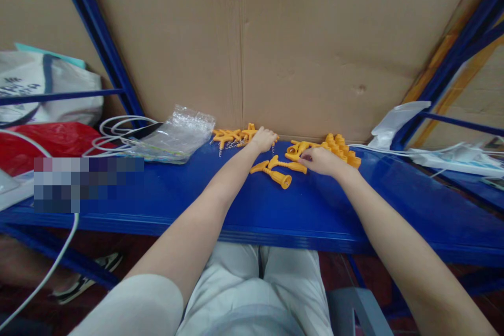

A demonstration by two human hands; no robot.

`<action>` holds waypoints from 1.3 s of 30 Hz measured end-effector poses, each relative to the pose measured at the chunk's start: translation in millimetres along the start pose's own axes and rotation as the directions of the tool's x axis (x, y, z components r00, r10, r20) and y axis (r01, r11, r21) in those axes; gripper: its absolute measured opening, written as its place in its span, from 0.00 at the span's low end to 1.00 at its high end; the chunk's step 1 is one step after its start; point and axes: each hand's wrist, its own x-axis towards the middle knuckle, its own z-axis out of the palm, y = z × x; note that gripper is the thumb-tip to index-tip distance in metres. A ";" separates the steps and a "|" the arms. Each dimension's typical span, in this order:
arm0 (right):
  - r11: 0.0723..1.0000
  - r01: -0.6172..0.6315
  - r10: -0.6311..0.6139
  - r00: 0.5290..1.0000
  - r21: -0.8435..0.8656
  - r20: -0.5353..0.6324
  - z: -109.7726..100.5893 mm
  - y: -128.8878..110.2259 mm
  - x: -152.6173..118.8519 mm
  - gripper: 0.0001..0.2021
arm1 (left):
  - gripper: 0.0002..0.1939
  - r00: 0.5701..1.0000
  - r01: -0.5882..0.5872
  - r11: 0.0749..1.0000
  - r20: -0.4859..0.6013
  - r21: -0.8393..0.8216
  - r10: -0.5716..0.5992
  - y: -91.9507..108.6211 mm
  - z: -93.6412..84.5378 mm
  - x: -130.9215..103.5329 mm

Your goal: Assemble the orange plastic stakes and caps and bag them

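Observation:
My left hand (264, 139) is at the back of the blue table, its fingers closed on a yellow corkscrew handle that they mostly hide; a metal spiral hangs just below them. To its left lie several yellow T-shaped corkscrew handles (223, 137) with bare spirals. My right hand (318, 160) has its fingers bent around a yellow plastic sleeve (293, 157), beside other yellow pieces. Behind its wrist several yellow sleeves (342, 148) sit bunched together. Between and in front of my hands lie two yellow corkscrews with sleeves on, a nearer one (279, 177) and a farther one (292, 166).
Clear plastic bags (173, 139) and coiled white cable (114, 134) lie on the left, near a red bag (51, 142). Cardboard (275, 52) walls off the back. Blue posts (98, 31) frame the sides. A white power strip (460, 160) lies at right.

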 end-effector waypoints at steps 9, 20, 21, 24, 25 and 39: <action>0.997 -0.027 0.019 0.994 0.072 0.107 5.6 -0.2 4.5 0.18 | 0.24 0.983 0.113 0.991 0.155 -0.066 -0.101 10.6 3.3 5.5; 0.995 -0.043 0.033 0.992 0.084 0.124 4.4 -1.3 3.1 0.18 | 0.23 0.998 -0.061 0.992 -0.043 -0.114 0.056 14.4 18.1 4.6; 0.996 -0.044 0.033 0.992 0.084 0.124 4.0 -1.7 2.8 0.18 | 0.23 0.997 -0.079 0.990 -0.025 -0.119 0.077 14.1 18.9 5.6; 0.995 -0.044 0.033 0.992 0.090 0.124 2.6 -2.7 2.0 0.17 | 0.24 0.998 -0.008 0.991 0.056 -0.131 0.015 12.2 20.0 6.9; 0.995 -0.041 0.029 0.992 0.092 0.125 2.3 -3.1 1.8 0.17 | 0.25 0.996 0.038 0.990 0.082 -0.135 -0.027 11.5 19.9 6.7; 0.994 -0.048 0.033 0.988 0.096 0.149 1.1 -1.4 1.6 0.18 | 0.26 0.966 0.166 0.969 0.230 -0.186 -0.121 9.4 10.1 4.0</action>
